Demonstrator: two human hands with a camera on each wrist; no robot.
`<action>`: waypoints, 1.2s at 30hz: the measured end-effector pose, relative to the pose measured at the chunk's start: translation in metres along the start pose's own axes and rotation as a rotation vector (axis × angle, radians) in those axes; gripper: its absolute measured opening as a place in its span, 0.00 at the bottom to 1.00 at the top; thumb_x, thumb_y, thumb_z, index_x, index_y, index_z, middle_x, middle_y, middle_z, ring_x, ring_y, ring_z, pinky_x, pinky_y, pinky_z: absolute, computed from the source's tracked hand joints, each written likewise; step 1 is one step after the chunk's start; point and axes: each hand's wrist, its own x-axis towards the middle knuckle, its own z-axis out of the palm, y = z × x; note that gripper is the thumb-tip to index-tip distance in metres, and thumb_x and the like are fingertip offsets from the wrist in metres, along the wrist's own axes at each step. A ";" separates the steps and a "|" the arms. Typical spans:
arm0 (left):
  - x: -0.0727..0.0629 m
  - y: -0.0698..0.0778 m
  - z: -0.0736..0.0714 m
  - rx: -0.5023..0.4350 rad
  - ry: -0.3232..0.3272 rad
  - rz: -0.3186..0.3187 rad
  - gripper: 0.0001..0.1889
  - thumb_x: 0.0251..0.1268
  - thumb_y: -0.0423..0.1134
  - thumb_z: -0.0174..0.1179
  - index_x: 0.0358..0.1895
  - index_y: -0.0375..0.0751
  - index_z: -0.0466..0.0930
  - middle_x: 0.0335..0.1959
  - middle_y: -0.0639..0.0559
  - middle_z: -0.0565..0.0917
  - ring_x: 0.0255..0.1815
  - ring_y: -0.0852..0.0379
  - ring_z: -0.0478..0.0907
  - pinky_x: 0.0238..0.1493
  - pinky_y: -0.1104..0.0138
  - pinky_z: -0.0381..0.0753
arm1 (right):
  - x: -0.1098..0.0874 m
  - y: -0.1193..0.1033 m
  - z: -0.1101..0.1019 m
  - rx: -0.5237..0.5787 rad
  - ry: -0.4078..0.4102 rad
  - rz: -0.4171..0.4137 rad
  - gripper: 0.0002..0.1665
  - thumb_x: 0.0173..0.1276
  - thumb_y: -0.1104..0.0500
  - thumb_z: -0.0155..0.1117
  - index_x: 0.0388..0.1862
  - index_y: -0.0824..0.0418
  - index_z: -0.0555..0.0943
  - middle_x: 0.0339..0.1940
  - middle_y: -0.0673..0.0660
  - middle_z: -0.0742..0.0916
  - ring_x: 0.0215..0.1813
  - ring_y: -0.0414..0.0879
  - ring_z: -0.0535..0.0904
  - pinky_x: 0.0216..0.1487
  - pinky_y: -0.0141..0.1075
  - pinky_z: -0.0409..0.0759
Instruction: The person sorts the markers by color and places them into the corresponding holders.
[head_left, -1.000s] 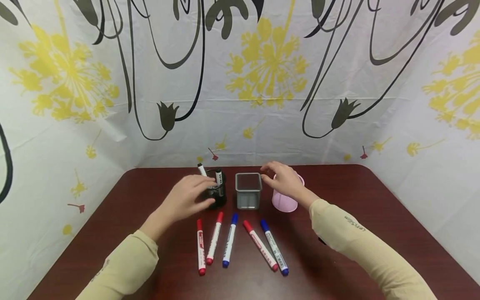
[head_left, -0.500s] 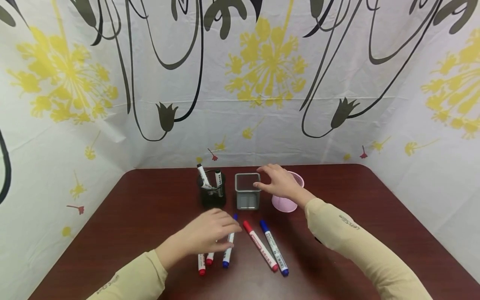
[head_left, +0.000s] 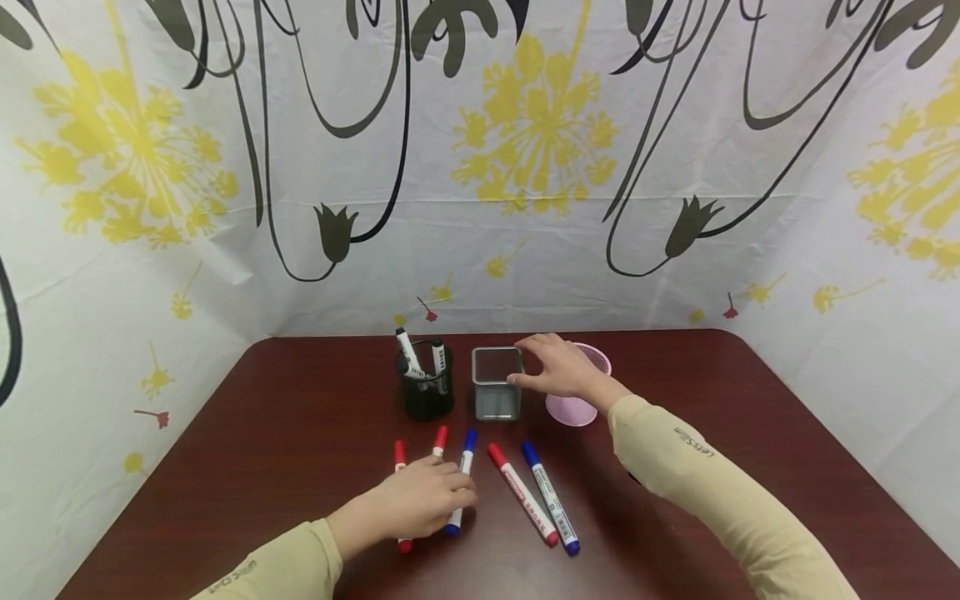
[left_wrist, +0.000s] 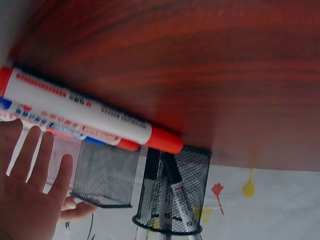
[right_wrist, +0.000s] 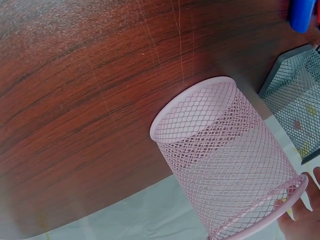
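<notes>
My left hand is low over the left-hand markers, its fingers extended in the left wrist view, at the blue-capped marker. It partly covers a red-capped marker and another red-capped marker; whether it touches any is unclear. My right hand spreads thumb and forefinger by the right rim of a grey square mesh pen holder; contact cannot be made out. Behind that hand, partly hidden, stands a pink round mesh pen holder.
A black round mesh pen holder with black-capped markers stands left of the grey one. Right of my left hand lie a red marker and a blue marker. Patterned white cloth hangs behind the dark wooden table.
My left hand has come from beside the black pen holder toward me and down over the left-hand markers. My right hand has shifted slightly left to the grey holder's rim.
</notes>
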 end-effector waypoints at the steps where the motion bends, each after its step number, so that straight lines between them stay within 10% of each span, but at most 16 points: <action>1: 0.000 0.000 0.001 -0.001 -0.010 -0.004 0.14 0.48 0.37 0.62 0.42 0.51 0.78 0.41 0.59 0.77 0.42 0.61 0.72 0.42 0.66 0.71 | 0.000 0.000 0.000 -0.001 -0.003 -0.004 0.39 0.53 0.37 0.60 0.54 0.63 0.73 0.52 0.59 0.77 0.55 0.55 0.67 0.52 0.50 0.65; 16: 0.002 0.001 0.015 0.065 -0.039 -0.005 0.12 0.49 0.40 0.65 0.40 0.53 0.79 0.45 0.57 0.76 0.49 0.60 0.70 0.48 0.64 0.68 | 0.002 0.000 0.002 -0.016 -0.042 -0.013 0.38 0.54 0.37 0.59 0.54 0.63 0.73 0.53 0.59 0.76 0.56 0.55 0.67 0.53 0.51 0.63; 36: 0.007 0.009 0.004 0.105 0.189 0.163 0.11 0.52 0.37 0.60 0.40 0.52 0.78 0.40 0.60 0.78 0.44 0.62 0.72 0.47 0.68 0.68 | 0.007 0.001 -0.002 -0.036 -0.113 0.012 0.37 0.53 0.36 0.58 0.53 0.61 0.75 0.52 0.59 0.76 0.56 0.55 0.66 0.51 0.53 0.64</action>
